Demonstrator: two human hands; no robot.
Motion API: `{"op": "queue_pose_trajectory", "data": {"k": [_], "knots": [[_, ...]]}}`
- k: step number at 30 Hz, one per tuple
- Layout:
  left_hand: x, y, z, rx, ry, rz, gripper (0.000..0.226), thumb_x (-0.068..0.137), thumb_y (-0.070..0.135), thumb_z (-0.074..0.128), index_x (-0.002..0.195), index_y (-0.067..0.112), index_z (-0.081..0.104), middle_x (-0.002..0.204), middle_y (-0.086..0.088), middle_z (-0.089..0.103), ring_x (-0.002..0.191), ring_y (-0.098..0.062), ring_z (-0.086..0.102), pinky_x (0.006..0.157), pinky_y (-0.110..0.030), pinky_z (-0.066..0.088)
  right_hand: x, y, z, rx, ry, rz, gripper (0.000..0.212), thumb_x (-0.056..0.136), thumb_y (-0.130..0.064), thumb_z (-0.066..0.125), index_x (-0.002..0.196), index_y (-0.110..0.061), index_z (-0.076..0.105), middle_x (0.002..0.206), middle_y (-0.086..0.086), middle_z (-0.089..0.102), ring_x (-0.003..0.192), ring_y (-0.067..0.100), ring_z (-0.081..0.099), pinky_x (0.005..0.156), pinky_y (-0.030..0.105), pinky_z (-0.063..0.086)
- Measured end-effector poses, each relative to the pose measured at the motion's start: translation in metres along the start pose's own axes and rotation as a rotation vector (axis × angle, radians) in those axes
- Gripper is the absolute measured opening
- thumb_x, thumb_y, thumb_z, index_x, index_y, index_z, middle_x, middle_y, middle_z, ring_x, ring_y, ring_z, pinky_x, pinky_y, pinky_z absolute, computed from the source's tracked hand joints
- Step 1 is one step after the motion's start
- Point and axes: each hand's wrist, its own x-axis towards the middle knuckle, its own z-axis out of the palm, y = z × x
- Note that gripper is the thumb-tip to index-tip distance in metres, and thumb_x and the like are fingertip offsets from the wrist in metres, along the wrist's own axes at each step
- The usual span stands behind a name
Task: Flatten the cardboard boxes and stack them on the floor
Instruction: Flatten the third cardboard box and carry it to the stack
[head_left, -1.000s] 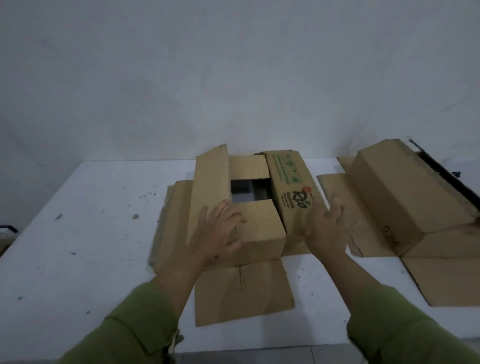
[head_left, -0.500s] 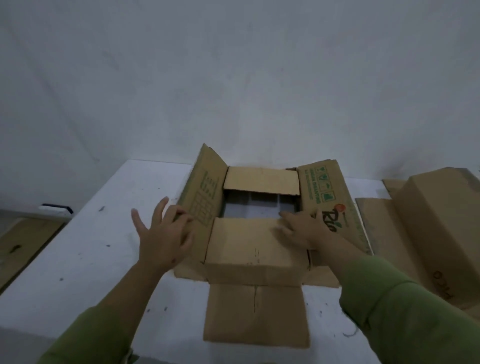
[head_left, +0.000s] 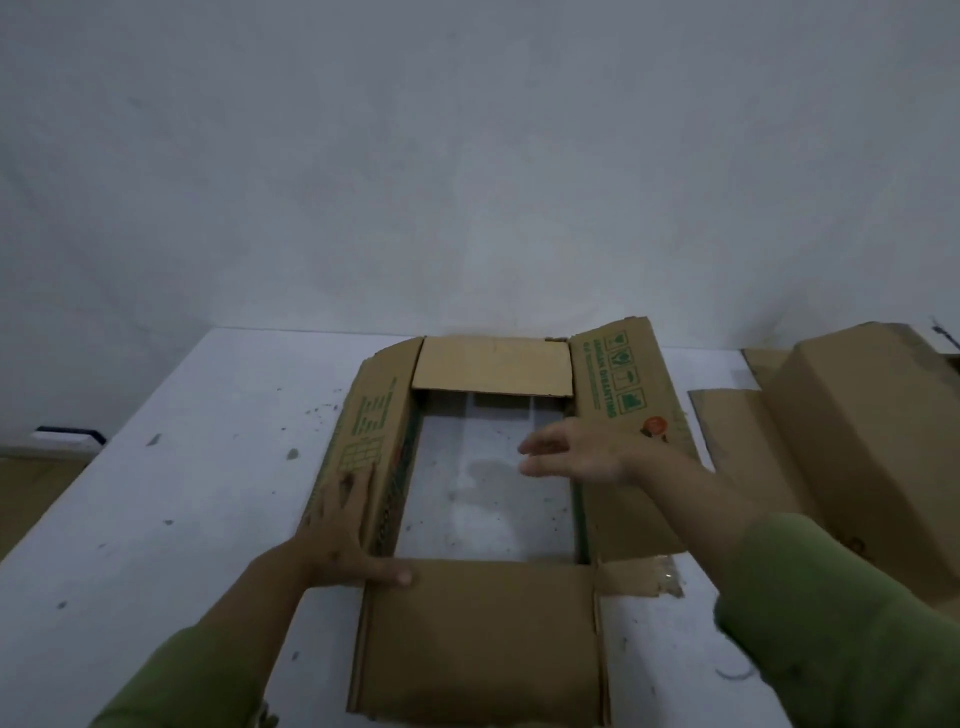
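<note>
An open-ended cardboard box (head_left: 483, 644) with green print stands on the white table (head_left: 171, 519), its flaps spread outward so the table shows through its middle. My left hand (head_left: 345, 525) lies flat on the box's left flap (head_left: 369, 431), thumb touching the near flap. My right hand (head_left: 576, 452) hovers with spread fingers over the opening, beside the right flap (head_left: 628, 415); it holds nothing. The far flap (head_left: 493, 366) leans inward at the back.
A second cardboard box (head_left: 872, 447) sits at the right on flat cardboard pieces (head_left: 737, 441). A white wall rises right behind the table. At the far left, below the table edge, lies brown floor or cardboard (head_left: 31, 488) and a small white object (head_left: 67, 436).
The near flap has swung down toward me, exposing the table through the box. My left hand moved onto the left flap and my right hand lifted off the near flap.
</note>
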Motion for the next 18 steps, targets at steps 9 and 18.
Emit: {"op": "queue_pose_trajectory", "data": {"k": [9,18], "knots": [[0.023,0.013,-0.003,-0.018,0.080,-0.080,0.152,0.015,0.101,0.038,0.138,0.040,-0.029,0.156,-0.002,-0.019,0.145,-0.033,-0.007,0.114,-0.060,0.011,0.079,0.028,-0.013,-0.580,0.109,0.069,0.071,0.092,-0.048,0.045,0.148,-0.012,0.019,0.157,0.011,0.011,0.143,0.031,0.011,0.117,0.048,0.016],[0.041,0.017,0.001,-0.127,0.265,-0.108,0.117,0.046,0.091,0.030,0.143,0.042,-0.015,0.155,0.005,-0.007,0.143,-0.030,0.009,0.112,-0.061,0.018,0.116,0.046,-0.087,-0.483,0.463,0.177,0.075,0.093,-0.045,0.046,0.150,-0.025,0.001,0.158,0.000,-0.017,0.145,0.036,-0.009,0.113,0.061,0.006]]}}
